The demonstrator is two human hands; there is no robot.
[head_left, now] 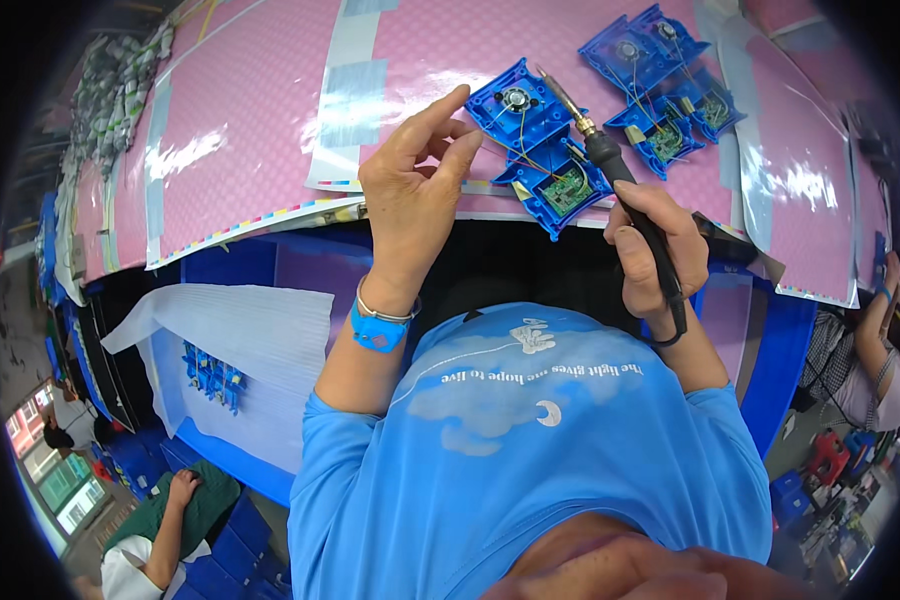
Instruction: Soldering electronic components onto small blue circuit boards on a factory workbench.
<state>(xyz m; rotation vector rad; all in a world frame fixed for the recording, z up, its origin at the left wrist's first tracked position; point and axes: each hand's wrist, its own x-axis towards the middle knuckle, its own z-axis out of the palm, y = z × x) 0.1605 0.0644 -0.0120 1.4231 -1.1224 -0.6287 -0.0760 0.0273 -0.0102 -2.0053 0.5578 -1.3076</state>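
My right hand (660, 250) is wrapped round the black handle of a soldering iron (630, 185). Its metal tip points away from me, up and to the left, over the right side of a blue plastic casing (510, 125). That casing lies spread in parts at the table's near edge, with a round speaker (517, 98), thin wires and a green circuit board (564, 190) inside. Just left of the casing is my left hand (415, 170), its index finger and thumb apart, with nothing visible between them. The fingertips are close to the casing's left edge; whether they touch it I cannot tell.
More opened blue casings (660, 90) with boards and wires lie at the far right. Grey-green bundles (120, 85) sit at the table's far left. Below the edge, a blue bin (230, 460) holds blue parts under a white sheet (240, 315). Other people sit at both sides.
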